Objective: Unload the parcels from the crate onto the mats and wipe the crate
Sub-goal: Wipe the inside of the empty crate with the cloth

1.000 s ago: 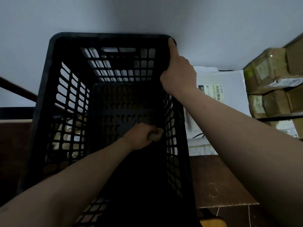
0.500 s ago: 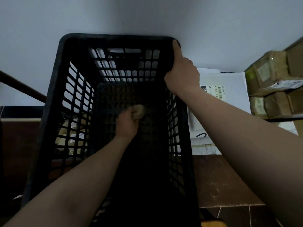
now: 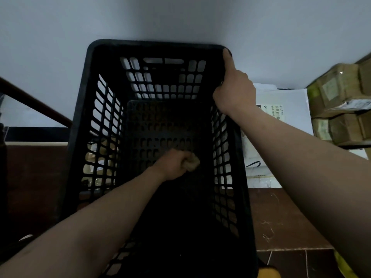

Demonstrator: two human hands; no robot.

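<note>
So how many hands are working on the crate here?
2. The left hand is down inside the crate, gripping a cloth at its floor; the right hand grips the far right rim. None hidden.

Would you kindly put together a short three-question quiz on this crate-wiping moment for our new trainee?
1. True or false: the right hand grips the far right corner of the black crate.
2. What does the left hand hold inside the crate? A) a wadded cloth B) a parcel C) nothing
3. Fill in: the white parcels lie on the crate's ____ side.
Key: 1 true; 2 A; 3 right.
</note>
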